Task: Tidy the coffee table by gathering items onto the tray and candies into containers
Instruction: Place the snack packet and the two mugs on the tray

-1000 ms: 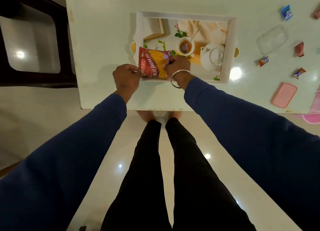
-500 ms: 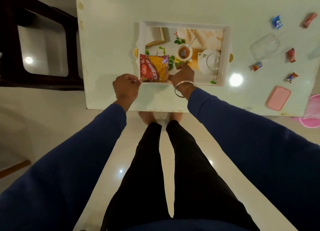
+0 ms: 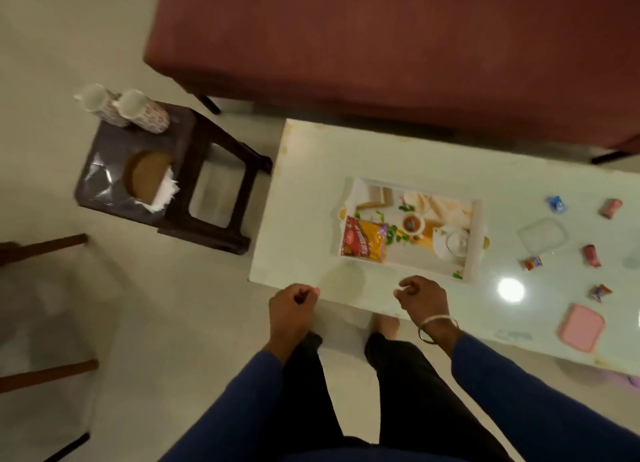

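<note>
Two hands hang empty at the near edge of the counter (image 3: 304,170): your left hand (image 3: 290,307) is loosely curled just off the counter's corner, and your right hand (image 3: 420,297) hovers over the near edge with its fingers slack and parted, a bangle on the wrist. Neither touches anything.

Just beyond them sits the tray (image 3: 477,239), with the snack packet (image 3: 365,239) already lying in its left part, its lower edge resting on the near rim. That packet looks light, puffy and slick; if you shift it, pinch a sealed end seam rather than the belly.

To your right, near the front edge, lies the pink lid (image 3: 581,327), flat and stiff, best lifted by hooking a finger under one edge. Past it, five candies are scattered well apart: two near ones (image 3: 601,292) (image 3: 532,263), a red one (image 3: 591,255), and the blue (image 3: 557,204) and pinkish (image 3: 610,208) ones farthest off. They are tiny, weightless and crinkly; take each by a twisted wrapper end.

Between them stands the clear box (image 3: 542,234), open, light and probably slippery, so hold it by its rim while you drop candies in
</note>
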